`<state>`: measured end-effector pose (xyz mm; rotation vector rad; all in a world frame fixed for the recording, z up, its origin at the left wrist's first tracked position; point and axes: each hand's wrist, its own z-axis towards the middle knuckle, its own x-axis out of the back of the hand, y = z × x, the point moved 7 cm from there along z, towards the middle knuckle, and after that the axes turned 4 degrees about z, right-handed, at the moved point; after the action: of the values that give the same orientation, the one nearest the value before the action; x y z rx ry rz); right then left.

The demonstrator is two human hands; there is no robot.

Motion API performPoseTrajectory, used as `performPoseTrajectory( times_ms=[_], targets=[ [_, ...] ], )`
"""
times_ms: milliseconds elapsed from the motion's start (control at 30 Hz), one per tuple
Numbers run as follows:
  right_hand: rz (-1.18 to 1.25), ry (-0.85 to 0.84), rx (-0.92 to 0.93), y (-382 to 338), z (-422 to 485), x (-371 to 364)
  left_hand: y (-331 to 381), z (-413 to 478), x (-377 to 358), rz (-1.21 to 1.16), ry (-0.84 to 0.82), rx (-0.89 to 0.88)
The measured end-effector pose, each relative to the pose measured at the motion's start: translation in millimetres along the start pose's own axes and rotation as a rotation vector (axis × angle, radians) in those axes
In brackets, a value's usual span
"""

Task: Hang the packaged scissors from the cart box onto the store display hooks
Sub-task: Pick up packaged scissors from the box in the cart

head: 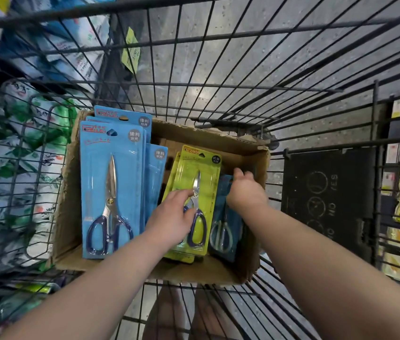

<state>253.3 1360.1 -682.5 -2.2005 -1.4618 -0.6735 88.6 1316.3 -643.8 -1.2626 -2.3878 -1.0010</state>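
Down inside the wire cart (218,86), the cardboard box (70,192) stands its packs on end, hang holes upward, probably for easy picking. The left hand (172,217) lies spread on the yellow-green scissors pack (210,173), seemingly steadying it. The right hand (245,190) reaches over the dark blue pack (227,231) beside it; whether it pinches the card I cannot tell. Blue packs (110,182) lean against the box's left wall, and the cart's high sides crowd any lift.

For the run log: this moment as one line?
phase: picking from cardboard box | left hand: on yellow scissors pack | right hand: in box beside it, grip unclear
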Motion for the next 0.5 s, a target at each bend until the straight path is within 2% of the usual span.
performPoseTrajectory(
  times_ms=[167,333,500],
  targets=[
    [0.048,0.117,0.044,-2.0,-6.8,-0.4,-0.4,-0.6,0.6,-0.010,0.010,-0.004],
    [0.423,0.135,0.006,10.8,-19.8,7.2,1.3,-3.8,3.1,-0.075,0.020,0.006],
    [0.562,0.239,-0.008,25.7,-45.9,35.9,10.7,-9.3,1.8,-0.241,-0.014,0.045]
  ],
)
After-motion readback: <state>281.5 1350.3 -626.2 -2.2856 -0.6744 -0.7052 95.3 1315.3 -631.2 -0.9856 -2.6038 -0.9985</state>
